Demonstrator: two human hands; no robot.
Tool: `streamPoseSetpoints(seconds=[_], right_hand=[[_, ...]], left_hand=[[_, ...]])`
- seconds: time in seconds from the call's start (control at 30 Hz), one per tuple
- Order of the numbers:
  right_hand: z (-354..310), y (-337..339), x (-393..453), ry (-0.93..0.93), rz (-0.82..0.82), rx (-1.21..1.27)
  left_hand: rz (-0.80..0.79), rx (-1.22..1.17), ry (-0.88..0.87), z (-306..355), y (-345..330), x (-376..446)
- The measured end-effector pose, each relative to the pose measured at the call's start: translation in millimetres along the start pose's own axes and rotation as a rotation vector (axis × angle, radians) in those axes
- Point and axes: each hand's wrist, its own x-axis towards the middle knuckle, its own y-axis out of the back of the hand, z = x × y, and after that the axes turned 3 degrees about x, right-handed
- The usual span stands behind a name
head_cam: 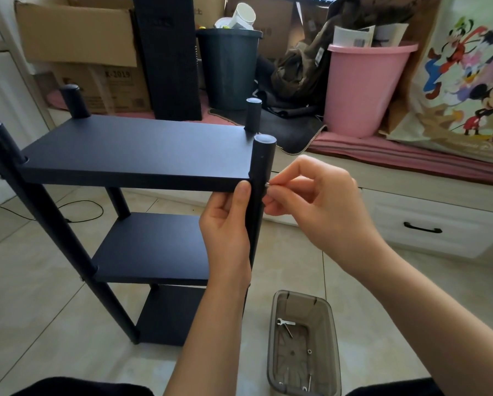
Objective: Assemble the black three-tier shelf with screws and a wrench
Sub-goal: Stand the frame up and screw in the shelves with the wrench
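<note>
Your black three-tier shelf [136,155] with round black posts stands upright on the pale tiled floor [39,281], filling the left half of the view, all three boards seated between the posts. Behind it, well apart, sit brown cardboard boxes [76,32], a pink plastic bucket [365,87] holding papers and a dark plastic bin [228,67] stuffed with white cups. To the right runs a white drawer unit [433,221] with a black handle.

Your left hand [228,224] grasps the shelf's near right post [261,178] just below the top board, thumb pressed against the board's front edge. Your right hand [319,201] is just beside that post on its outer side, fingertips pinching a small silver screw [269,184] whose end meets the post at the level of the top board.

On the floor near your right forearm lies a clear grey rectangular plastic tray [335,338]. Inside it rest a small flat silver wrench [285,322], and a few loose silver screws and small fittings [309,378].
</note>
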Motion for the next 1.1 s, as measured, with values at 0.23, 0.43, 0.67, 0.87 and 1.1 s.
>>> streamPoseSetpoints(seconds=[0.23,0.43,0.67,0.87,1.1], right_hand=[[1.0,0.6,0.0,0.003,-0.020,0.040],[0.2,-9.0,-0.9,0.064,-0.012,-0.012],[-2.1,-2.9,2.7,0.161,-0.078,-0.089],[-2.4,0.2,5.9,0.172,-0.105,-0.134],[0.3,-1.1,1.7,0.144,-0.108,0.020]], left_hand=[[0.010,-0.001,-0.013,-0.5,-0.5,-0.1],[0.035,-0.020,-0.060,1.2,1.6,3.0],[0.000,-0.006,-0.060,2.6,4.7,6.1],[0.028,-0.022,-0.064,2.9,-2.1,5.5],[0.040,-0.054,-0.063,1.9,-3.4,5.5]])
